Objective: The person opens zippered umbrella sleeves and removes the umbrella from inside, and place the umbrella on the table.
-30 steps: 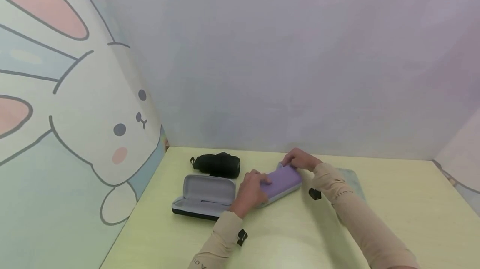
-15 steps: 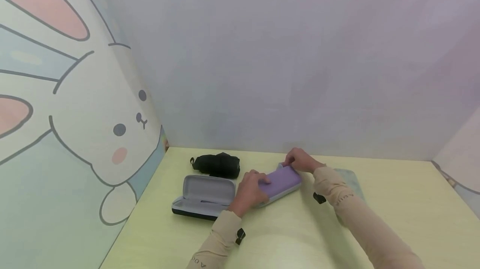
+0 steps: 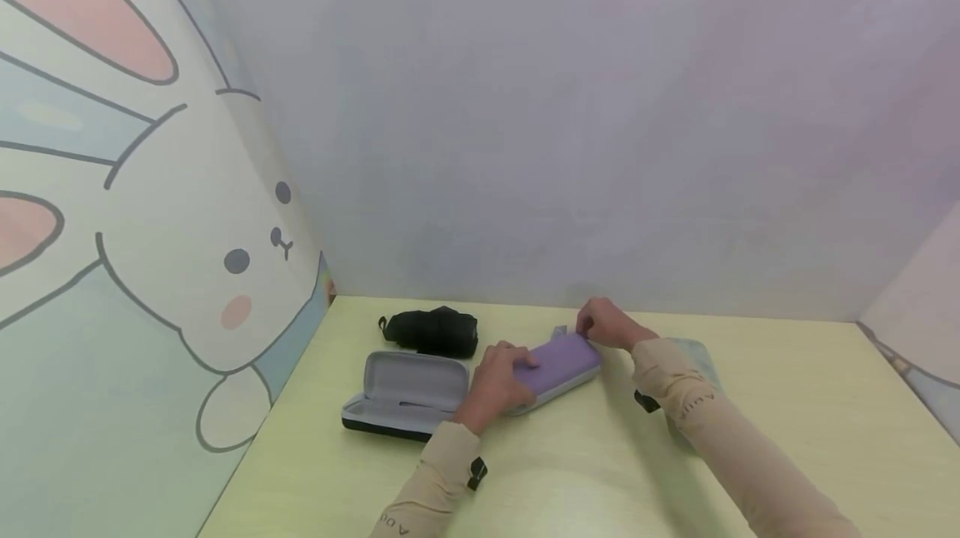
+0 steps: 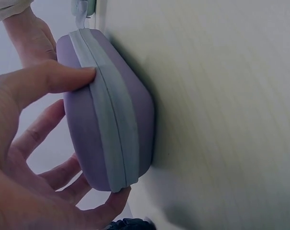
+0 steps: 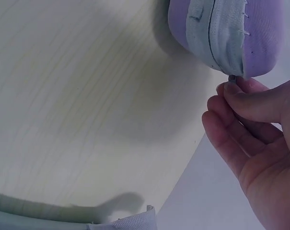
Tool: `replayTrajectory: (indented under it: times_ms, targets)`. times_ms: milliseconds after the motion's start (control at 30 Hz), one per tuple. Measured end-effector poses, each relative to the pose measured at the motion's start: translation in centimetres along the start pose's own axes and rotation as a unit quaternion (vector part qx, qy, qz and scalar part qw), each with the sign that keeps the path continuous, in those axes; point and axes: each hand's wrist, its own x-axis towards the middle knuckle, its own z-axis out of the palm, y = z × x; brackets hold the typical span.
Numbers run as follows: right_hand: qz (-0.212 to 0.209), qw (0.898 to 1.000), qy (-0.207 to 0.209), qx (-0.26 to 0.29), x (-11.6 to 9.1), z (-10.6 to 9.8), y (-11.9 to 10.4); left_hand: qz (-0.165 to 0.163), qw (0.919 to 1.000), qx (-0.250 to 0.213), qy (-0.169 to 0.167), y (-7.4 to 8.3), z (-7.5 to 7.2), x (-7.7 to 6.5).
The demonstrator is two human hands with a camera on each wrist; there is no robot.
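Observation:
A purple case [image 3: 564, 361] with a pale grey zip band around its side lies at an angle near the middle of the table. My left hand [image 3: 495, 384] grips its left end, the thumb pressing on the band in the left wrist view. At the far right corner, my right hand [image 3: 606, 324] pinches the small zipper pull [image 5: 232, 78] between thumb and forefinger. The zip band [image 4: 111, 105] looks closed along the part seen by the left wrist camera. A short grey fabric loop [image 3: 558, 331] sticks out behind the case.
Left of the purple case stands an opened hard case [image 3: 417, 378] with grey lining and a dark outside. Behind it lies a black bundle [image 3: 433, 333] with a strap loop. A pale green object [image 3: 696, 353] is partly hidden under my right forearm. A wall rises behind the table.
My right hand has slid slightly right along the far edge of the purple case, from beside the fabric loop to the corner. My left hand has kept its hold.

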Motion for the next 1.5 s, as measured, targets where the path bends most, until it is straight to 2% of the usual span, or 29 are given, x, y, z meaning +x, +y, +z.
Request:
replayTrajectory:
  times_ms: [200, 367, 500, 633, 1000, 1500]
  targets:
    - [0.012, 1.0, -0.006, -0.007, -0.5, 0.2, -0.2, -0.003, 1.0, 0.002, -0.003, -0.3, 0.2, 0.0]
    - [0.004, 1.0, 0.0, 0.002, -0.8, -0.1, -0.7, 0.007, 0.9999, 0.008, 0.001, -0.4, 0.0, -0.1]
    - [0.005, 1.0, 0.001, -0.002, -1.1, -0.3, -1.0, 0.002, 1.0, 0.004, -0.008, -0.4, -0.2, -0.1]
    - [0.019, 1.0, -0.002, -0.006, -1.3, -0.2, -0.8, 0.005, 0.9999, 0.001, -0.008, -0.4, -0.2, 0.0]
    - [0.022, 0.999, 0.008, -0.024, -1.8, 0.0, -0.4, 0.014, 0.9998, 0.014, 0.0, -0.7, 0.0, 0.1]
    - [0.003, 0.999, 0.024, -0.024, -2.6, 0.1, -0.1, 0.019, 0.9997, 0.014, 0.006, -0.7, 0.0, 0.0]
